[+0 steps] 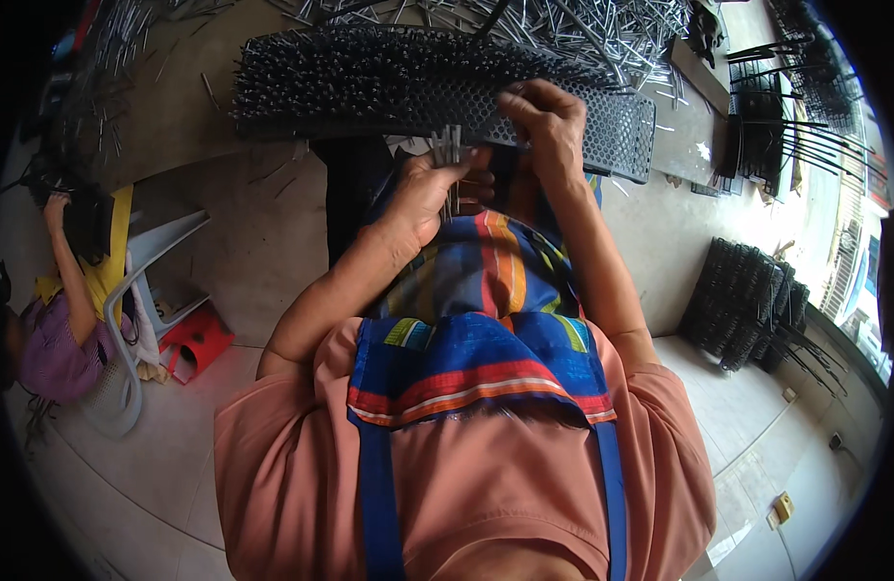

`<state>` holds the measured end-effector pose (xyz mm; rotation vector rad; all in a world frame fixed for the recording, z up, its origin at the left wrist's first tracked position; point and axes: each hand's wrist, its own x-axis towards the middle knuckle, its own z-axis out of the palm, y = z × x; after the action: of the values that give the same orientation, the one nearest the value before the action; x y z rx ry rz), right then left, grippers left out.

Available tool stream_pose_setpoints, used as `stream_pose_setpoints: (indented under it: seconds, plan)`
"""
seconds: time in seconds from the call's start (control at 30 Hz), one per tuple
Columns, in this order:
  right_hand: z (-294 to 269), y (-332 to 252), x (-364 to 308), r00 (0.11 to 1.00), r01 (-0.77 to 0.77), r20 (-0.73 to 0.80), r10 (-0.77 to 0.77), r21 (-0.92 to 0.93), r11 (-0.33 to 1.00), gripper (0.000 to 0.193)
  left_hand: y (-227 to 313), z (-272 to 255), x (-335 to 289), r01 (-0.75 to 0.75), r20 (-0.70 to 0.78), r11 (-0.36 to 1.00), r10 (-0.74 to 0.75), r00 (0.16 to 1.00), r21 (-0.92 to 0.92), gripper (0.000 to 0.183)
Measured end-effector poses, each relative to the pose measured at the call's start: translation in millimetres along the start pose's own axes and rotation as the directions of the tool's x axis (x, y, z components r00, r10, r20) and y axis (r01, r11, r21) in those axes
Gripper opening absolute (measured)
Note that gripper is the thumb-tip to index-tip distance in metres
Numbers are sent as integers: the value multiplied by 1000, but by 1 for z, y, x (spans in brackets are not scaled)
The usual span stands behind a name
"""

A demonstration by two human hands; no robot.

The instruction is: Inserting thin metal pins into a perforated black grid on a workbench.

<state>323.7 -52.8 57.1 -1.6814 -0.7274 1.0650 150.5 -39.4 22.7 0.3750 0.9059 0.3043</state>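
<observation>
A bundle of thin metal rods (450, 145) stands upright in my left hand (435, 184), whose fingers wrap round it in front of the striped apron. Just beyond it lies a long black perforated tray (607, 126) with rows of small round holes. Short rods (340, 82) fill its left and far part densely; the holes at its right end show bare. Over the near edge of that bare part hovers my right hand (549, 121), thumb and fingers pinched together. Whatever sits between its fingertips is too small to make out.
Loose metal rods (612, 34) lie heaped on the table (176, 126) behind the tray. Stacked black wire racks (747, 300) stand on the floor at right. On the left, another person (74, 339) sits in a grey plastic chair (127, 300) beside a red container (203, 344).
</observation>
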Motion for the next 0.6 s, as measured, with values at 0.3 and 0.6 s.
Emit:
stream_pose_setpoints:
  seconds: [0.3,0.6]
  plan:
    - [52,9,30,795,552,-246,-555,-85,829,10,2,-6,-13,-192,-65,978,187,980,-78,22]
    - [50,8,31,759,601,-159,-631,-200,774,12,-2,-21,-7,-157,-34,985,155,987,-74,26]
